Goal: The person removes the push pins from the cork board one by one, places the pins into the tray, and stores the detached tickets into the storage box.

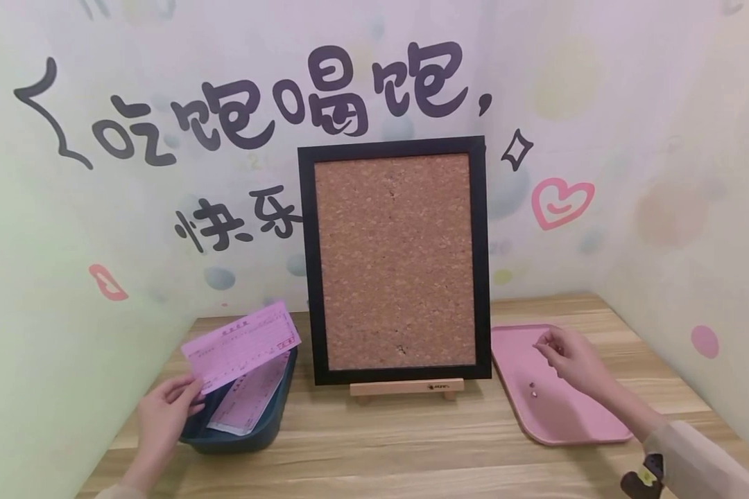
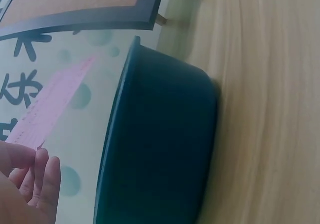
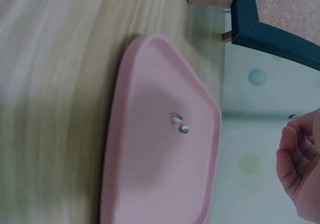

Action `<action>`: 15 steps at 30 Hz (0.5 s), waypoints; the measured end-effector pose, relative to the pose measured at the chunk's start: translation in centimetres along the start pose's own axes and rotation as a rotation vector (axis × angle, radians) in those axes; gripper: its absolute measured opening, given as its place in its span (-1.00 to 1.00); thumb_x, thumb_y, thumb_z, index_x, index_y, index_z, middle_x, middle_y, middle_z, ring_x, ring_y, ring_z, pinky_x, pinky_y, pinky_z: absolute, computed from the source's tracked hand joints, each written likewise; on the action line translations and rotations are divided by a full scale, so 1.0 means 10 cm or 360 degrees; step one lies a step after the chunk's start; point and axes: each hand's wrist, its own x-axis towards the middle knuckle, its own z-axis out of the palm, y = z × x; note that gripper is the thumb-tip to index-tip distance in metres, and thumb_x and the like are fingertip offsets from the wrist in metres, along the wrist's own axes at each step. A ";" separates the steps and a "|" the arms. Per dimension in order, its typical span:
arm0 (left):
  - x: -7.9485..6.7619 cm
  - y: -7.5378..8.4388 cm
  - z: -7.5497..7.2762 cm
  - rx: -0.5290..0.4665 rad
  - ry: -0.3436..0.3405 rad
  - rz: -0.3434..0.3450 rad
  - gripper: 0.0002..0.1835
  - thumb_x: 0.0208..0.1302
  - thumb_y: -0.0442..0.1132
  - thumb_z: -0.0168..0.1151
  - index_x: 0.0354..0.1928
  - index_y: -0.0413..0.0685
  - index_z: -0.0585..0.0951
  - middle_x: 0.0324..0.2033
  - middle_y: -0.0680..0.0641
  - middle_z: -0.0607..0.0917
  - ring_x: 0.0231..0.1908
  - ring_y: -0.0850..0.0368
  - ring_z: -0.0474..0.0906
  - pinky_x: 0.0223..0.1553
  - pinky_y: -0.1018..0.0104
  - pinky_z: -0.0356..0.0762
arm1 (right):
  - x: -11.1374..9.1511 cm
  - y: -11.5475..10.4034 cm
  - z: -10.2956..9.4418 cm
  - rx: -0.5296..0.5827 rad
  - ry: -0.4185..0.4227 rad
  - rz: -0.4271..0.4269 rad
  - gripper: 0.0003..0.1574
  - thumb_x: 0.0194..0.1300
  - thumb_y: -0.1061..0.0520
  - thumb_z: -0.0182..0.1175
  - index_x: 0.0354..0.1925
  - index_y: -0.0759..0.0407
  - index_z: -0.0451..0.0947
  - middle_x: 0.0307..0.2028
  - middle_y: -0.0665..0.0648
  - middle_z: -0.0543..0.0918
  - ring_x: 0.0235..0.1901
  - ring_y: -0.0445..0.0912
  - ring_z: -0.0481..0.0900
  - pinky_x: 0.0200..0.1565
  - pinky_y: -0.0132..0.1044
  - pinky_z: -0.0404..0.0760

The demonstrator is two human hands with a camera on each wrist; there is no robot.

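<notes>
My left hand (image 1: 170, 410) pinches a pink printed receipt slip (image 1: 243, 346) at its lower left corner, above a dark teal bin (image 1: 268, 435). Another pink slip (image 1: 250, 402) lies in that bin. The same held slip (image 2: 52, 104) shows edge-tilted in the left wrist view. Over a pink tray (image 1: 589, 426) my right hand (image 1: 564, 353) is raised, thumb and fingertips together on a small shiny pushpin (image 3: 292, 117), mostly hidden by the fingers. Two silver pushpins (image 3: 180, 123) lie on the tray below. Between the hands stands a black-framed cork board (image 1: 399, 263), with no paper on it.
A small wooden easel (image 1: 406, 388) bears the board on the wood-grain table (image 1: 374, 457). Behind it hangs a pale printed backdrop (image 1: 406, 28) with dark lettering, and similar walls close off both sides.
</notes>
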 end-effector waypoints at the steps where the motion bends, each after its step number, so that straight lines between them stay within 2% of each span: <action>1: -0.01 0.00 -0.01 0.0011 0.0009 -0.0010 -0.74 0.02 -0.19 0.35 -0.28 -0.19 0.59 -0.54 0.14 0.68 -0.55 0.26 0.62 -0.52 0.37 0.58 | -0.02 0.02 0.01 -0.0006 0.0003 0.0009 -0.92 0.24 0.28 0.09 -0.41 0.24 0.45 -0.70 -0.02 0.36 -0.78 -0.29 0.30 -0.76 -0.38 0.35; 8: -0.03 -0.02 -0.03 0.0058 0.0063 -0.0074 -0.75 0.04 -0.22 0.34 -0.26 -0.21 0.59 -0.57 0.16 0.67 -0.56 0.27 0.62 -0.52 0.38 0.58 | -0.13 0.17 0.10 -0.0064 0.0050 -0.0001 -0.93 0.21 0.27 0.13 -0.41 0.25 0.46 -0.72 0.00 0.41 -0.80 -0.31 0.29 -0.77 -0.40 0.30; 15: -0.05 -0.03 0.01 0.0097 0.0101 -0.0120 -0.75 0.05 -0.28 0.32 -0.23 -0.26 0.57 -0.63 0.17 0.66 -0.60 0.26 0.61 -0.54 0.38 0.58 | -0.24 0.26 0.18 -0.0050 -0.0019 0.0149 -0.89 0.23 0.21 0.12 -0.36 0.28 0.47 -0.67 0.00 0.41 -0.77 -0.30 0.30 -0.75 -0.40 0.29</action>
